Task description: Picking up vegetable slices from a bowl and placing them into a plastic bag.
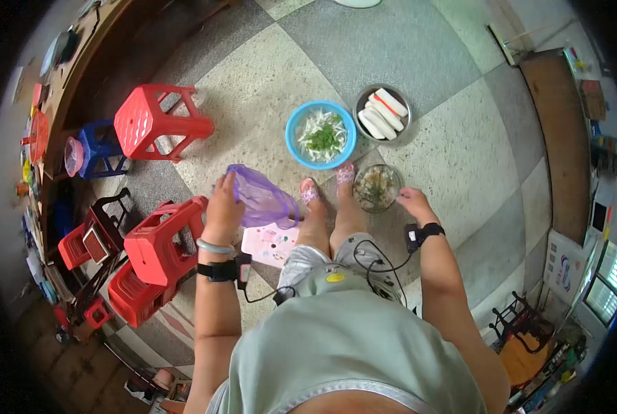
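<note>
My left hand (222, 210) is closed on a thin purple plastic bag (261, 201), which hangs loosely to its right. My right hand (417, 205) is held out with its fingers slightly apart and nothing seen in them. Just left of it, on the floor, is a round container of scraps and greens (377, 188). Past my feet stands a blue basin (292, 148) with white shreds and chopped greens. Right of the basin, a metal bowl (405, 132) holds several thick white pieces (377, 123) and a slim red item (391, 104) on top.
A pale patterned stool top or mat (265, 243) lies below the bag. To the left are a red plastic stool (146, 124), stacked red stools (158, 248) and a blue stool (101, 141). A wooden chair (526, 352) stands at lower right. Cables run from both wrist straps.
</note>
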`<state>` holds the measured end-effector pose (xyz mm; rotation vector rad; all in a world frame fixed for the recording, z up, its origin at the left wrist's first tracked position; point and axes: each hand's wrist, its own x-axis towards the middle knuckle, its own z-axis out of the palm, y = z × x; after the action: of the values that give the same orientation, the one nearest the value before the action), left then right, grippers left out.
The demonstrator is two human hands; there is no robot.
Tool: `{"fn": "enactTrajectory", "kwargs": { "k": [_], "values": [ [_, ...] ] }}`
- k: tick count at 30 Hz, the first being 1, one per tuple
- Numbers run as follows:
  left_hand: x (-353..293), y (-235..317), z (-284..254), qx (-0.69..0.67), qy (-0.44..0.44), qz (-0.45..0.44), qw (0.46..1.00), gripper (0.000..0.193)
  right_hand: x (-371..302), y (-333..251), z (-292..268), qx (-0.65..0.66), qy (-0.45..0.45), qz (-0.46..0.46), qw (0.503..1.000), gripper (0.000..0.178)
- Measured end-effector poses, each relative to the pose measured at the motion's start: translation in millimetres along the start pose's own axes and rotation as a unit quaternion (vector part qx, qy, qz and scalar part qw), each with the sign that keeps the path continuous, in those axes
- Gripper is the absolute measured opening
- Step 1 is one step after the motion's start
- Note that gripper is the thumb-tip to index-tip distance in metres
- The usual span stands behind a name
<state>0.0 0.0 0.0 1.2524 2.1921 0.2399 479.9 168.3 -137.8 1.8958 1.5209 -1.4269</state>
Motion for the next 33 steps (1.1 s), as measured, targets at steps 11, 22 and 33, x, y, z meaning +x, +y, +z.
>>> {"fn": "enactTrajectory", "kwargs": {
  "k": [11, 22, 33],
  "values": [
    [87, 21, 124, -0.076, -0.048, -0.099, 0.991, 0.069, 153, -69, 57, -0.208, -0.109, -0.095, 0.967, 0.039],
    [137, -1, 279, -0.141, -0.152, -0.204, 0.957, 0.068, 324, -124, 57, -0.175, -0.139, -0.111, 0.968, 0.068],
    [169, -3, 344, -0.41, -0.07, -0.154, 0.896, 0.068, 426, -167, 153, -0.337, -0.123, -0.181, 0.916, 0.104]
  ]
}}
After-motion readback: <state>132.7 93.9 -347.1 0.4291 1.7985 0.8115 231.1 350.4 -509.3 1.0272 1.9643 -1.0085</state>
